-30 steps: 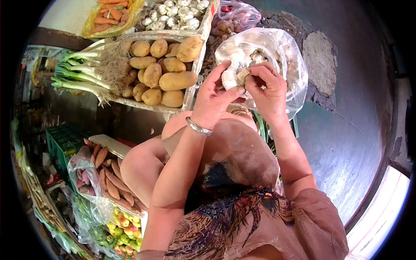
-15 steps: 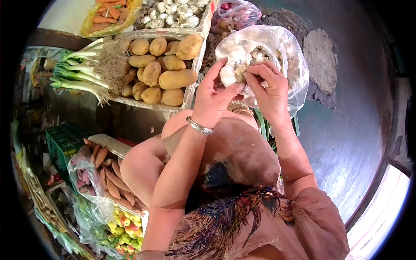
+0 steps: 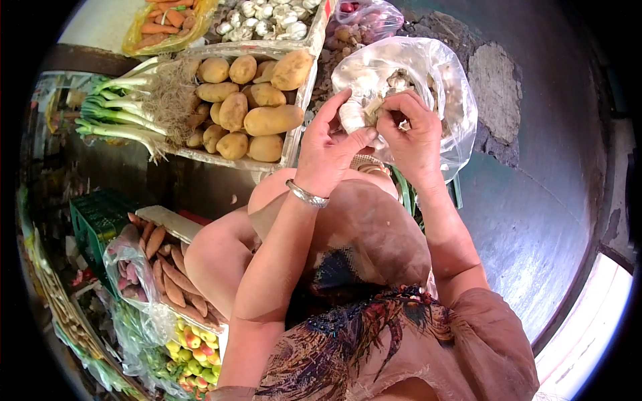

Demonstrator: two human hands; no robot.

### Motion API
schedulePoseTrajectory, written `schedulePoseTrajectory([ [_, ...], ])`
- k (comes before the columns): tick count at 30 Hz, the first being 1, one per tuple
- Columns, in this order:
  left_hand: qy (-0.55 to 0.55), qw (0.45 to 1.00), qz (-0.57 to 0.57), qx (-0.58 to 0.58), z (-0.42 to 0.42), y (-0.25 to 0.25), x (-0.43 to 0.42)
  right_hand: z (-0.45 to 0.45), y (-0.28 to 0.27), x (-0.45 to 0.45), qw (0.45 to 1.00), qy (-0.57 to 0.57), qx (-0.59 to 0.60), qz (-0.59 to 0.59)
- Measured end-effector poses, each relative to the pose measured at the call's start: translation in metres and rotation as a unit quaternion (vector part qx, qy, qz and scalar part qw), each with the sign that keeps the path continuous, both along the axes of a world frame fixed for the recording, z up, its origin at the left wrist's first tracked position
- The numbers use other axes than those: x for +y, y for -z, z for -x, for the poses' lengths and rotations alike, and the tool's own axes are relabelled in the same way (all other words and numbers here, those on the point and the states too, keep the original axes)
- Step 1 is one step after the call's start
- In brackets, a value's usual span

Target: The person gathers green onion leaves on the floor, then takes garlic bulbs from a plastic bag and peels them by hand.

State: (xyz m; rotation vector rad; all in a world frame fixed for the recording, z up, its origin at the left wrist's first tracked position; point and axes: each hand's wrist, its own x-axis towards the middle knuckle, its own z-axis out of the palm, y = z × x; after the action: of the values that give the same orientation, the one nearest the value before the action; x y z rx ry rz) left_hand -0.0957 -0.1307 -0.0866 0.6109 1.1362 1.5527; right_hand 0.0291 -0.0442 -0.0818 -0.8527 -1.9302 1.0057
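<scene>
A white garlic bulb [image 3: 352, 115] is held between the thumb and fingers of my left hand [image 3: 329, 144], which wears a silver bracelet. My right hand [image 3: 413, 134] pinches at the bulb's stem end from the right, thumb and forefinger pressed together; the stem is partly hidden by the fingers. Both hands are over the near edge of an open clear plastic bag [image 3: 461, 120], in which more garlic [image 3: 400, 80] shows.
To the left, a box holds potatoes [image 3: 273, 120] and leeks [image 3: 127, 107]. Behind it are garlic bulbs [image 3: 257, 20] and bagged carrots [image 3: 164, 25]. Sweet potatoes [image 3: 175, 277], a green crate [image 3: 100, 217] and fruit [image 3: 197, 354] lie lower left. A purplish bag [image 3: 368, 21] sits beyond.
My right fingers have shifted slightly at the garlic's stem end and curl more tightly. My left hand keeps its hold on the bulb, almost unmoved.
</scene>
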Motion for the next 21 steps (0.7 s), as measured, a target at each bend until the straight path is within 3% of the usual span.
schedulePoseTrajectory([
  [3, -0.021, 1.0, -0.021, 0.011, 0.0, 0.003, 0.001, -0.002, 0.003, 0.002, 0.999, -0.005, 0.025, 0.036],
  [5, -0.027, 0.999, 0.023, -0.037, 0.002, -0.002, 0.001, -0.005, 0.005, 0.003, 0.997, -0.012, 0.041, 0.059],
  [7, -0.015, 0.998, 0.033, -0.051, 0.008, -0.001, 0.0, -0.007, 0.005, 0.002, 0.97, -0.033, 0.106, 0.216],
  [11, -0.011, 0.99, 0.046, -0.135, 0.005, -0.012, 0.002, -0.011, -0.006, 0.002, 0.927, -0.062, 0.145, 0.341],
  [13, 0.007, 0.987, 0.057, -0.15, 0.006, -0.014, 0.001, -0.012, 0.0, 0.005, 0.878, -0.092, 0.205, 0.422],
  [18, 0.055, 0.985, 0.077, -0.143, 0.014, -0.01, -0.002, -0.014, -0.003, 0.007, 0.849, -0.123, 0.226, 0.462],
  [20, 0.069, 0.965, 0.033, -0.249, 0.018, -0.002, -0.003, -0.014, -0.003, 0.007, 0.836, -0.125, 0.234, 0.479],
  [21, 0.069, 0.965, 0.033, -0.249, 0.017, -0.003, -0.002, -0.015, -0.002, 0.009, 0.839, -0.119, 0.237, 0.475],
])
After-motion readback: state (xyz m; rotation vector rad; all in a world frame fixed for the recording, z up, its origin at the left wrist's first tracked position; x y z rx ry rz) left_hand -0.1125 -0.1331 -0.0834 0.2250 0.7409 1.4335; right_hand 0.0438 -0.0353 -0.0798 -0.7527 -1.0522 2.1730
